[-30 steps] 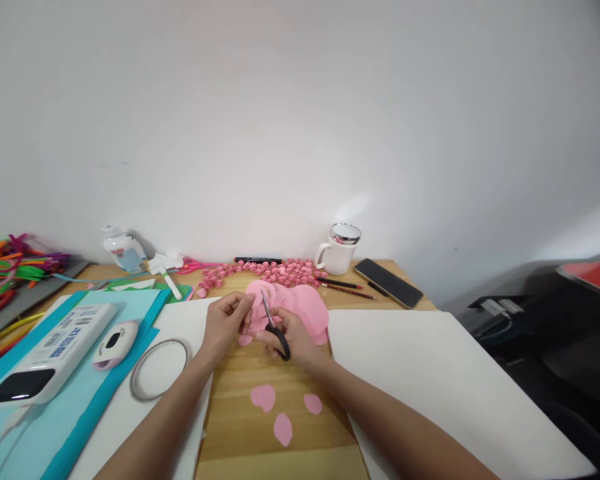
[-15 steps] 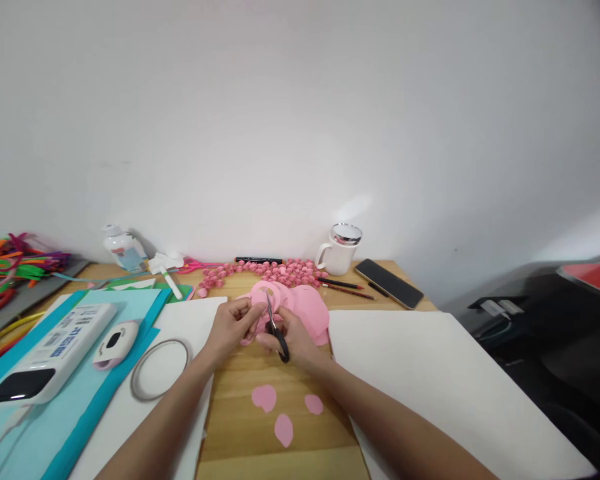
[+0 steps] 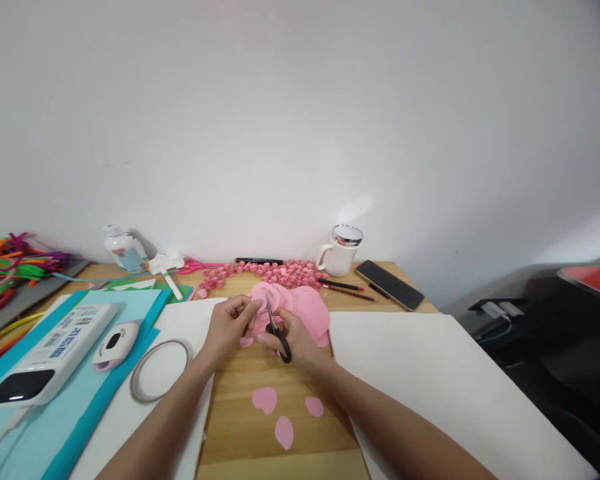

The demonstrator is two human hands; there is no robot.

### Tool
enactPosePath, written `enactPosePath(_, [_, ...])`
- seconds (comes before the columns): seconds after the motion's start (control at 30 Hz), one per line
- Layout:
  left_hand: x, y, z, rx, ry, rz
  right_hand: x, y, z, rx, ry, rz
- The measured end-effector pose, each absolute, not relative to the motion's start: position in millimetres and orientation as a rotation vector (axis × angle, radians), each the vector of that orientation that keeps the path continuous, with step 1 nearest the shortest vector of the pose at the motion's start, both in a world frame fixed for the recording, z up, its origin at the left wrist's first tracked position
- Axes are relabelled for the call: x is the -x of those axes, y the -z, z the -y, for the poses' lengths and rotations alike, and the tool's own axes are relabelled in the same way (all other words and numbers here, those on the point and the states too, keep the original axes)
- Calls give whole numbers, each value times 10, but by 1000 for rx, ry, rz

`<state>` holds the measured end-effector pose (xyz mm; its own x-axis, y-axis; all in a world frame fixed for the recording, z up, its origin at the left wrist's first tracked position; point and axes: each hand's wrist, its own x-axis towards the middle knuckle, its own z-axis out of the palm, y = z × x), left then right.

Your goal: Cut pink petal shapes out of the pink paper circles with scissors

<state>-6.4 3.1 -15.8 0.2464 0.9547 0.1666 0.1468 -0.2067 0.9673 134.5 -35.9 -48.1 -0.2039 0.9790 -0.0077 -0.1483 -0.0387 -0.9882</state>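
My right hand (image 3: pixel 300 341) grips a pair of scissors (image 3: pixel 283 347) with black handles, the metal blades pointing up and away from me. Close beside the blades, my left hand (image 3: pixel 230 327) is closed in a pinch on a small piece of pink paper, mostly hidden by the fingers. Behind both hands lies a pile of pink paper (image 3: pixel 313 312) with rounded edges and curved cut-outs. Several small cut pink paper petals (image 3: pixel 284 433) rest on the wooden table (image 3: pixel 245 460) between my forearms.
Small pink rolled pieces (image 3: pixel 295 272) spread along the back, near a white mug (image 3: pixel 339 257), pencils and a phone (image 3: pixel 390 285). At left are a tape roll (image 3: pixel 135 383), a power bank (image 3: pixel 55 350), a bottle (image 3: pixel 125 250) and pipe cleaners (image 3: pixel 20 260). White boards (image 3: pixel 430 373) flank the wood.
My left fingertips have shifted slightly left, away from the scissor blades. The right hand and scissors have barely moved, and the petals lie as before.
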Motion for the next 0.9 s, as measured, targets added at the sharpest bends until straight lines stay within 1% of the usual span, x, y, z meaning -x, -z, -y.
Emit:
enactPosePath(0.3, [58, 115, -35, -1527, -1189, -1149, -1340, 561, 361, 1062, -1484, 1192])
enactPosePath(0.5, [58, 94, -29, -1629, -1113, -1118, -1338, 474, 384, 1040, -1475, 1225])
enactPosePath(0.9, [91, 155, -70, -1665, -1100, -1029, -1311, 568, 378, 998, -1387, 1235])
